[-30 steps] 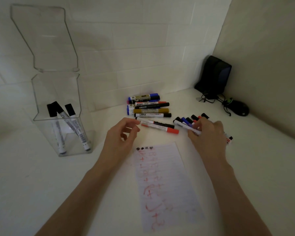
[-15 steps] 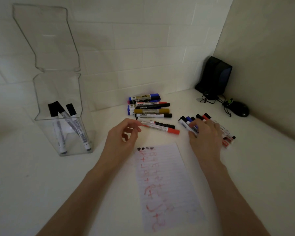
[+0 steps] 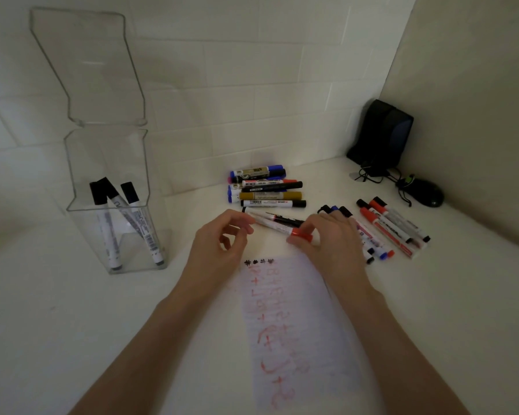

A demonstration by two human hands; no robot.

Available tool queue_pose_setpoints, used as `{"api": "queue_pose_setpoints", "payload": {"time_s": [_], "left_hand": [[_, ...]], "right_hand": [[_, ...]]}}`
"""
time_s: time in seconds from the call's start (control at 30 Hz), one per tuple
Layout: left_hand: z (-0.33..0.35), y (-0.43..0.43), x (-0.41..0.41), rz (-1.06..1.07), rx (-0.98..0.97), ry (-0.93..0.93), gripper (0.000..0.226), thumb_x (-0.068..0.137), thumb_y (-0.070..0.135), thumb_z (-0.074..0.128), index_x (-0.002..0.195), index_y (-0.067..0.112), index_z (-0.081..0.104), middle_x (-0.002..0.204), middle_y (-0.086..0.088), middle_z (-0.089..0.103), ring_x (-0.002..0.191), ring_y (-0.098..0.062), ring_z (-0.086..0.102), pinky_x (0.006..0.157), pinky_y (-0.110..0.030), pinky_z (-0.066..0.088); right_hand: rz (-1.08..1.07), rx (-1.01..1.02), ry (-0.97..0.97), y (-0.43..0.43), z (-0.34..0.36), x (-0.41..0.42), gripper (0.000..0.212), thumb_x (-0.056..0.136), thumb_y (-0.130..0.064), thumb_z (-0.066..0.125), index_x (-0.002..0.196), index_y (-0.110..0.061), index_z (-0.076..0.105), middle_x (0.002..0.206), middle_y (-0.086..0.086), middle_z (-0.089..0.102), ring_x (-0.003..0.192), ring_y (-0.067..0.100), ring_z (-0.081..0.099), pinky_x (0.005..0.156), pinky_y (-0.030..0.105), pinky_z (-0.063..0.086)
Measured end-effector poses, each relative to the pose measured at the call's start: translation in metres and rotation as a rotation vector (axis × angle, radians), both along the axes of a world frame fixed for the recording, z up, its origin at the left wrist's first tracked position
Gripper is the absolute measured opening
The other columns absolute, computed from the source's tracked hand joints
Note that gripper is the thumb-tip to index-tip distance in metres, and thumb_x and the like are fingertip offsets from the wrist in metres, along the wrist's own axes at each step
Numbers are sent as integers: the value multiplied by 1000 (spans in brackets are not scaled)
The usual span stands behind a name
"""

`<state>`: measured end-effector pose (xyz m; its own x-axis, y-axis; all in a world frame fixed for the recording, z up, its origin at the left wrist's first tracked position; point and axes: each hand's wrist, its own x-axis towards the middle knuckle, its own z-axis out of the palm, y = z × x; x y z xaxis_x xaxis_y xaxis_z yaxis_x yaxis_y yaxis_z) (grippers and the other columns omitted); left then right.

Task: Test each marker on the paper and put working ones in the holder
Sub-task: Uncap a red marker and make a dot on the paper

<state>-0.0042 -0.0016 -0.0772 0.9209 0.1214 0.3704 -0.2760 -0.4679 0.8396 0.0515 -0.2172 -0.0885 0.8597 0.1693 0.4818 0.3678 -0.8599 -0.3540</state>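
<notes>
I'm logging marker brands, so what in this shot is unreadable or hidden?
Head view only:
Labels on the stacked markers: print too small.
Loose markers under the right hand: barrels hidden by it.
Whether the left hand touches the red-capped marker: unclear, fingers overlap it.

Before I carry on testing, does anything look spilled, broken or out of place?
Nothing stands out: three markers lean in the clear holder, the paper lies flat, the right hand pinches a red-capped marker.

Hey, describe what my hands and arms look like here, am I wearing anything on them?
Both forearms are bare right to the frame's bottom edge, with no sleeves showing. The left hand and right hand are ungloved, and no ring, watch or bracelet is visible on fingers or wrists.
</notes>
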Motion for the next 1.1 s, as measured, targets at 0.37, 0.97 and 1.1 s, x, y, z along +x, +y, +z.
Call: {"api": "queue_pose_setpoints", "payload": {"time_s": [0.37, 0.97, 1.1], "left_hand": [[0, -2, -2, -21, -1, -28, 16, 97, 21, 63, 106, 33, 67, 95, 16, 70, 88, -7, 65, 67, -25, 48], [-2, -9, -2, -267, 339, -6, 28, 102, 44, 28, 89, 35, 50, 74, 4, 59, 64, -14, 54, 62, -24, 44], [0, -9, 0, -299, 273, -18, 30, 104, 42, 30, 80, 39, 47, 67, 11, 53, 62, -9, 51, 60, -15, 37]], "right_hand": [[53, 253, 95, 20, 10, -10, 15, 96, -33, 69, 99, -19, 67, 79, -6, 66, 74, 15, 59, 67, 28, 49], [343, 895, 504, 29, 38, -35, 25, 98, -29, 68, 86, -8, 74, 69, 6, 65, 63, 18, 54, 59, 25, 45], [364, 872, 469, 28, 40, -34, 23, 99, -28, 67, 86, -10, 74, 70, 5, 65, 64, 14, 57, 62, 22, 47]]}}
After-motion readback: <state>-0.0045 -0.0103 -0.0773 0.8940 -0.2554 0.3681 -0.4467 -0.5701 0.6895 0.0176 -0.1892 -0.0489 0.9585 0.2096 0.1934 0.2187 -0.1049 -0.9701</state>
